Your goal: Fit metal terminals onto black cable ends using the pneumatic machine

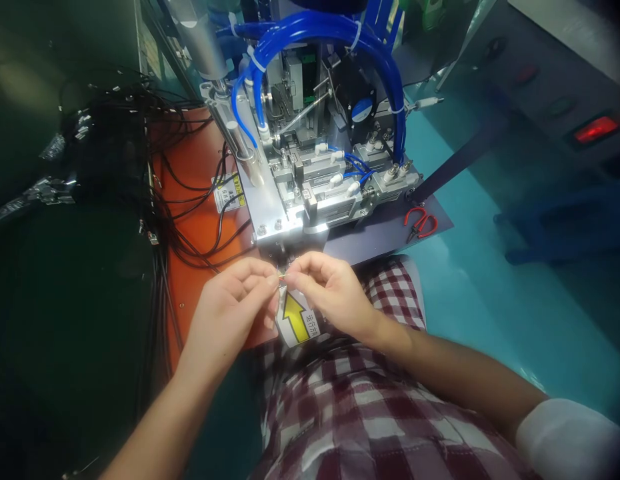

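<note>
The left hand (240, 300) and right hand (335, 293) pinch thin coloured wires (282, 276) between their fingers, right before the machine (310, 193), seemingly to keep the tiny ends steady.

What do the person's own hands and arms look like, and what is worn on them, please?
The left hand and right hand are both bare, with no gloves, and no ring or watch shows. A white sleeve ends near the right elbow; no sleeve shows on the left forearm.
</note>
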Demonstrator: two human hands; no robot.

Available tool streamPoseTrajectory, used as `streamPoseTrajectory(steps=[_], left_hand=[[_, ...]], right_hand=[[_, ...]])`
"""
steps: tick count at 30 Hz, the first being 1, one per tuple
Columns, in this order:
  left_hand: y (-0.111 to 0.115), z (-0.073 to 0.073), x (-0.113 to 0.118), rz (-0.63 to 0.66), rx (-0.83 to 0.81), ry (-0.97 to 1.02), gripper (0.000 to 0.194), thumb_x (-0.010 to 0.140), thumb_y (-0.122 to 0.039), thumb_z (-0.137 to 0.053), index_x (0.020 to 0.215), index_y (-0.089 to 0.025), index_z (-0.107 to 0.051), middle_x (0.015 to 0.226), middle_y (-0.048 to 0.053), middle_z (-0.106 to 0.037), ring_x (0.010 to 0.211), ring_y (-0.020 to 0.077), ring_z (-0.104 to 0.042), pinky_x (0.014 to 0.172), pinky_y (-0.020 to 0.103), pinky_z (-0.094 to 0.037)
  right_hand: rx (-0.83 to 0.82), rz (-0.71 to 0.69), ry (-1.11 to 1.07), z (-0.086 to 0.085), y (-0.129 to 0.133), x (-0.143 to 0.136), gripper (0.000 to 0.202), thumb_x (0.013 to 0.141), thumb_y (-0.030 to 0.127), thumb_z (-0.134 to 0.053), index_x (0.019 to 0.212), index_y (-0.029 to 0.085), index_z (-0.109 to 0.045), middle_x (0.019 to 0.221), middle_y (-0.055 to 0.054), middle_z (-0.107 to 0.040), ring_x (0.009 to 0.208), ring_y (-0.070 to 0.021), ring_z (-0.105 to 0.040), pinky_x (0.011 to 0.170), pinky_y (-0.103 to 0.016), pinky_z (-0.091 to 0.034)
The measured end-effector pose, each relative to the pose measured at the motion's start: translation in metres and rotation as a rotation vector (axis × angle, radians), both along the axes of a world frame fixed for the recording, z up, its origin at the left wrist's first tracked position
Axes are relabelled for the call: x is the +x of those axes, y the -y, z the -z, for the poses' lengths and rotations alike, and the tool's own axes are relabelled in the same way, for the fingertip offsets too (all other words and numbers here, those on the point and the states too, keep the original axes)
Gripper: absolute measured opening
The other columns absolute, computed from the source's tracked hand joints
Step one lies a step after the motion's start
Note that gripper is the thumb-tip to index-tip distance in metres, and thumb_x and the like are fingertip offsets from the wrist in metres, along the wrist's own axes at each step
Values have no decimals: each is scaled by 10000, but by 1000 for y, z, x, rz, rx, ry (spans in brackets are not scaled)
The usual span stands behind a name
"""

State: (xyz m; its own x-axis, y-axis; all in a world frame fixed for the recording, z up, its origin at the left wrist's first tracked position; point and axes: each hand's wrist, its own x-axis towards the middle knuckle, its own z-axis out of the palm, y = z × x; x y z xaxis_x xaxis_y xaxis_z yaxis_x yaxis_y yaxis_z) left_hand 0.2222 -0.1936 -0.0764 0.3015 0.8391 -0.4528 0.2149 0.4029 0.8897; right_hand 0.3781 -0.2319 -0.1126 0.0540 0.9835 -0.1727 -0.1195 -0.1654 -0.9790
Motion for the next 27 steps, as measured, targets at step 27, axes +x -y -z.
streamPoseTrajectory(steps=[27], left_hand=[[2, 2, 2, -8, -6, -19, 208, 800, -371, -699, 799, -188, -599, 529, -44, -575, 433, 88, -491, 453, 185, -448]], right_hand=[[43, -43, 331, -12, -3, 7, 100, 851, 267, -631, 823, 173, -652, 770, -5, -681, 614, -110, -568, 576, -240, -440]])
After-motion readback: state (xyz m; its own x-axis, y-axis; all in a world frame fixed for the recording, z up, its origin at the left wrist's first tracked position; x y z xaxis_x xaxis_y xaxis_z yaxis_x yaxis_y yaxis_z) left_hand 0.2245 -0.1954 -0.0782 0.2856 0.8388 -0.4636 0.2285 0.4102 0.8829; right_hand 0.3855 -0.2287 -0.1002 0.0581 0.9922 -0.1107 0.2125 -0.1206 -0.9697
